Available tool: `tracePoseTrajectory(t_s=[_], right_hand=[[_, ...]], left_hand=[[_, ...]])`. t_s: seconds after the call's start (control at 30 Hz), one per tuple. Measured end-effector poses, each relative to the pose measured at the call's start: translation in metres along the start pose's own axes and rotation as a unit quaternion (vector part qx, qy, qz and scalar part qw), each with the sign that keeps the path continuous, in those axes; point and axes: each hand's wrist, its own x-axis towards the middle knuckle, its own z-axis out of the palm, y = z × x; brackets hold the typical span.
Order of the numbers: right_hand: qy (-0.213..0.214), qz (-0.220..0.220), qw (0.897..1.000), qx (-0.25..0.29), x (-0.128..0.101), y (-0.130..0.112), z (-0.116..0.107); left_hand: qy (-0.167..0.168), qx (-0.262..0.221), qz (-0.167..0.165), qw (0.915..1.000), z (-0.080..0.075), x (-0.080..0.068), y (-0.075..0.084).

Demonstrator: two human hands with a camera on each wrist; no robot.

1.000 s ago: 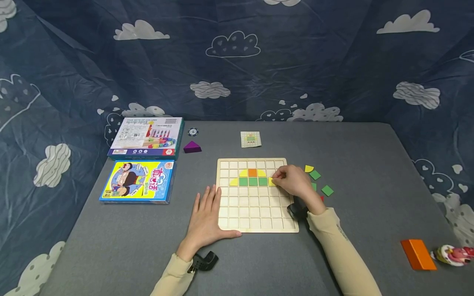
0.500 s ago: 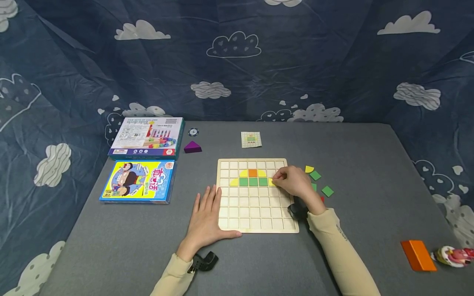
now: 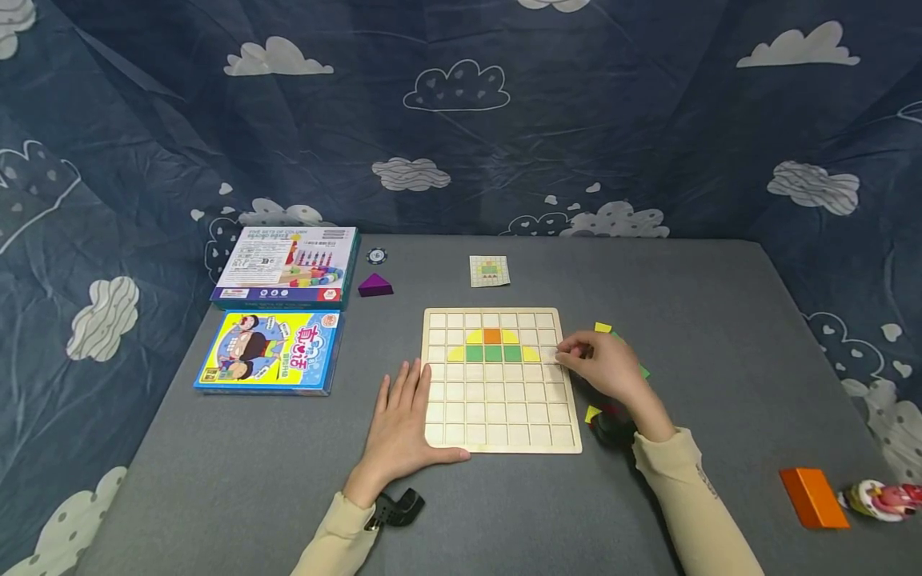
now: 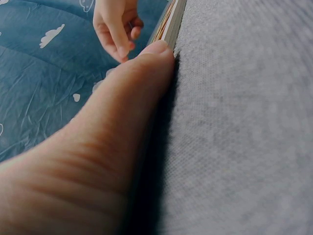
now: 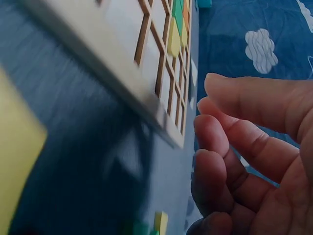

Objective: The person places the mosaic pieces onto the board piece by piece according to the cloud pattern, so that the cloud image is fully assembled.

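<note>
Left hand (image 3: 400,428) flat, fingers straight, pressing near-left corner of wooden grid board (image 3: 501,381).
Right hand (image 3: 603,366) at board's right edge, fingers loosely curled, holds nothing visible.
Loose tiles right of board: yellow tile (image 3: 602,327) far, another (image 3: 591,414) near wrist.
Judgement: tiles thin, light, stiff; pinch by edges.

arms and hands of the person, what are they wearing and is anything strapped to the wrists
Both arms are in long, pale cream sleeves that end at the wrists. The left hand and the right hand are bare, with no gloves or rings to be seen. A small black device sits at the left wrist, and another black device sits under the right wrist.
</note>
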Motion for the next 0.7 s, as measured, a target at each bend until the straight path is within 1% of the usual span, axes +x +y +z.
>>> tracePoseTrajectory(t_s=[0.13,0.27,0.4,0.7], right_hand=[[0.016,-0.007,1.000,-0.006,-0.012,0.005,-0.008],[0.016,-0.015,1.000,-0.010,-0.024,0.012,-0.014],[0.002,-0.020,1.000,-0.020,-0.035,0.018,-0.017],[-0.045,-0.023,0.998,-0.030,-0.056,0.024,-0.018]], left_hand=[[-0.003,-0.001,-0.002,1.0000,-0.001,0.000,0.000],[-0.001,-0.002,0.000,1.0000,-0.001,0.000,0.000],[0.000,-0.002,0.001,1.0000,0.000,0.000,0.000],[0.001,-0.004,0.001,1.0000,-0.001,0.000,0.000]])
